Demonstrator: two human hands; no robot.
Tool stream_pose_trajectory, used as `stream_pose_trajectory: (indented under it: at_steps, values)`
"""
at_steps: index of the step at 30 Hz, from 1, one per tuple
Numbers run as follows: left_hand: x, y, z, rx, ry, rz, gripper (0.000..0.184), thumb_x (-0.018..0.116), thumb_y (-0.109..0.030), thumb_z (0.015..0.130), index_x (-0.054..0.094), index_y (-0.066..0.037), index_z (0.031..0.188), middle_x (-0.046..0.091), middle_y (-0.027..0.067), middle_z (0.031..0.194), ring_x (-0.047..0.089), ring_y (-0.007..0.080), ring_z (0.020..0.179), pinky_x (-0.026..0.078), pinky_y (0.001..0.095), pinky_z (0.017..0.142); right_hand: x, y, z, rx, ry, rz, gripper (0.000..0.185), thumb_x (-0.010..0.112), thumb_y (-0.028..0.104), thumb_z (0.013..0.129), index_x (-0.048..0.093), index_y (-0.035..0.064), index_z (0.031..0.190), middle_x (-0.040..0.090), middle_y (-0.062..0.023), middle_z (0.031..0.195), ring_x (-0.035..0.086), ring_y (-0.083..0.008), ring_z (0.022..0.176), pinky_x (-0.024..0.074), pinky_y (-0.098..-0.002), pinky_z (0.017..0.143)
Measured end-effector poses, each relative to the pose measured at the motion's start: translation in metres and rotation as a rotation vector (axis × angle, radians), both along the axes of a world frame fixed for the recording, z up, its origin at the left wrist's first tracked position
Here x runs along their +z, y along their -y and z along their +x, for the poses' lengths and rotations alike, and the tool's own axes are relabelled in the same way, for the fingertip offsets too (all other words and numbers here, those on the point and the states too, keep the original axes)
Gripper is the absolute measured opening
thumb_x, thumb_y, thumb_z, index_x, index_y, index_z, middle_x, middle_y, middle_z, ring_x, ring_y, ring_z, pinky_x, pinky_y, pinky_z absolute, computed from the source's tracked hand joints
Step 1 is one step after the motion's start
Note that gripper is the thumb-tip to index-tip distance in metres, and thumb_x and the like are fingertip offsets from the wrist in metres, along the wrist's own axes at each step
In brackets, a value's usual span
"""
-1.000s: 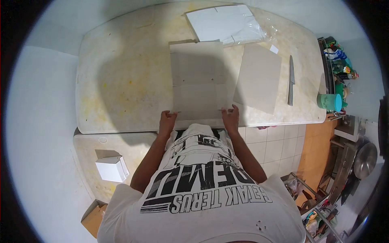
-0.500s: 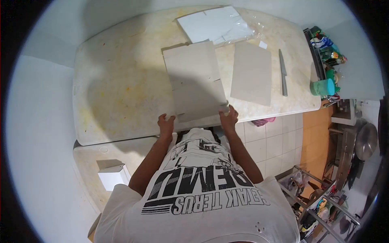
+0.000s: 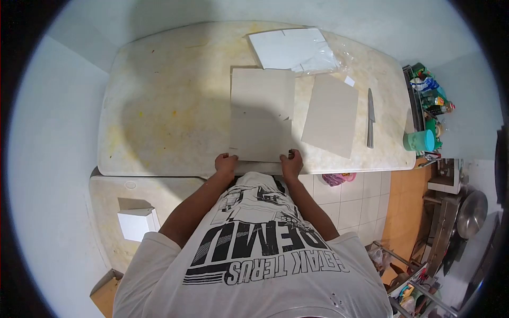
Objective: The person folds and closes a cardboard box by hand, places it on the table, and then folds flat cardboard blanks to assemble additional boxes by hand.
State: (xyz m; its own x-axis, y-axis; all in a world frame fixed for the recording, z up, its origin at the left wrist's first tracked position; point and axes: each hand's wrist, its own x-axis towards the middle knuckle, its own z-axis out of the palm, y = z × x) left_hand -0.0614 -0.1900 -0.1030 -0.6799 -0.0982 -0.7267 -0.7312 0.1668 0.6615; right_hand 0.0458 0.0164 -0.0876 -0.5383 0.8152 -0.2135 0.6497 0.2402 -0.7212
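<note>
A grey-beige cardboard sheet with small slits along its sides lies flat on the stained white table. My left hand grips its near left corner with curled fingers. At the near right corner, my right hand is closed on the same sheet, thumb and fingers bent over the edge. A second cardboard sheet lies to the right, untouched. Farther right is a knife, its blade pointing away from me. White folded boxes, partly in clear plastic, rest beyond the sheets.
A small white piece lies by the second sheet. On the right stand a green cup and a rack of bottles and packets. A white box sits on the lower table at left. A metal-framed shelf is at lower right.
The near part of the held cardboard sheet now lies flatter and the sheet sits straighter before me. Both hands stay at its near corners, slightly closer together. My view has shifted.
</note>
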Motion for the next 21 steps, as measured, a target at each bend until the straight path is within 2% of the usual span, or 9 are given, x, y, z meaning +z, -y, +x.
stream_pose_trajectory:
  at_steps: [1, 3, 6, 7, 10, 13, 16, 19, 21]
  values:
    - [0.006, 0.0, 0.001, 0.0, 0.013, -0.022, 0.029, 0.071, -0.012, 0.073, 0.063, 0.0, 0.098, 0.065, 0.0142, 0.095, 0.062, 0.0253, 0.085, 0.05, 0.037, 0.075, 0.004, 0.002, 0.0, 0.039, -0.04, 0.061, 0.042, 0.075, 0.015, 0.067, 0.061, 0.0009, 0.104, 0.061, -0.0111, 0.084, 0.06, -0.0248, 0.077, 0.0482, -0.037, 0.071]
    - [0.016, -0.002, 0.001, -0.05, -0.23, -0.201, 0.029, 0.072, -0.011, 0.072, 0.063, 0.0, 0.098, 0.065, 0.0137, 0.092, 0.063, 0.025, 0.083, 0.05, 0.0362, 0.075, 0.01, 0.009, 0.001, 0.102, -0.117, 0.173, 0.04, 0.075, 0.013, 0.068, 0.061, 0.0002, 0.104, 0.06, -0.0108, 0.082, 0.059, -0.0242, 0.077, 0.0474, -0.0392, 0.072]
    - [0.009, -0.01, -0.002, -0.105, -0.559, -0.379, 0.027, 0.072, -0.009, 0.071, 0.062, -0.001, 0.095, 0.065, 0.0125, 0.089, 0.063, 0.0239, 0.078, 0.05, 0.0345, 0.072, 0.012, 0.01, 0.0, 0.226, -0.211, 0.307, 0.039, 0.075, 0.011, 0.072, 0.06, -0.0009, 0.106, 0.063, -0.0128, 0.086, 0.062, -0.0239, 0.077, 0.0502, -0.0364, 0.07]
    - [0.009, -0.01, -0.003, -0.123, -0.664, -0.418, 0.025, 0.072, -0.008, 0.071, 0.062, -0.002, 0.094, 0.064, 0.0121, 0.088, 0.062, 0.0234, 0.075, 0.05, 0.0338, 0.072, 0.012, 0.012, 0.0, 0.218, -0.241, 0.266, 0.039, 0.076, 0.011, 0.072, 0.06, -0.0009, 0.106, 0.064, -0.0132, 0.088, 0.063, -0.0238, 0.076, 0.051, -0.0348, 0.069]
    - [0.01, -0.012, -0.008, -0.193, -0.707, -0.376, 0.023, 0.071, -0.009, 0.075, 0.062, 0.0, 0.094, 0.063, 0.0115, 0.085, 0.062, 0.0222, 0.073, 0.05, 0.0329, 0.069, 0.008, 0.01, -0.001, 0.189, -0.304, 0.2, 0.039, 0.077, 0.012, 0.075, 0.058, -0.0001, 0.107, 0.066, -0.0154, 0.097, 0.068, -0.0214, 0.077, 0.0538, -0.0287, 0.066]
    - [0.014, -0.011, -0.011, -0.36, -0.864, -0.334, 0.017, 0.069, -0.009, 0.078, 0.064, -0.001, 0.093, 0.062, 0.0121, 0.085, 0.062, 0.0228, 0.071, 0.05, 0.0331, 0.068, -0.002, 0.01, 0.003, 0.045, -0.381, 0.006, 0.043, 0.077, 0.013, 0.077, 0.054, 0.0011, 0.11, 0.067, -0.0153, 0.097, 0.067, -0.0188, 0.081, 0.0532, -0.0288, 0.068]
    - [0.018, -0.01, -0.01, -0.533, -0.86, -0.225, 0.017, 0.068, -0.007, 0.079, 0.066, -0.003, 0.096, 0.062, 0.0122, 0.092, 0.061, 0.0249, 0.079, 0.05, 0.0346, 0.072, -0.005, 0.008, 0.007, 0.001, -0.267, 0.03, 0.045, 0.076, 0.013, 0.079, 0.049, 0.0029, 0.113, 0.066, -0.016, 0.1, 0.067, -0.0177, 0.085, 0.0525, -0.0283, 0.071]
    - [0.009, -0.009, -0.013, -0.697, -1.206, -0.294, 0.021, 0.067, -0.005, 0.079, 0.067, -0.005, 0.1, 0.062, 0.0108, 0.105, 0.06, 0.0268, 0.091, 0.049, 0.0371, 0.078, 0.001, 0.016, 0.007, 0.037, -0.404, -0.03, 0.044, 0.071, 0.011, 0.082, 0.047, 0.0048, 0.118, 0.067, -0.0163, 0.1, 0.067, -0.0208, 0.085, 0.0528, -0.0305, 0.074]
    - [0.009, -0.008, -0.014, -0.81, -1.27, -0.362, 0.025, 0.066, -0.007, 0.079, 0.067, -0.006, 0.104, 0.062, 0.0099, 0.112, 0.057, 0.0275, 0.098, 0.048, 0.0378, 0.081, -0.003, 0.015, 0.008, 0.125, -0.33, -0.037, 0.043, 0.067, 0.009, 0.084, 0.046, 0.005, 0.122, 0.063, -0.0174, 0.11, 0.064, -0.0249, 0.097, 0.0499, -0.034, 0.084]
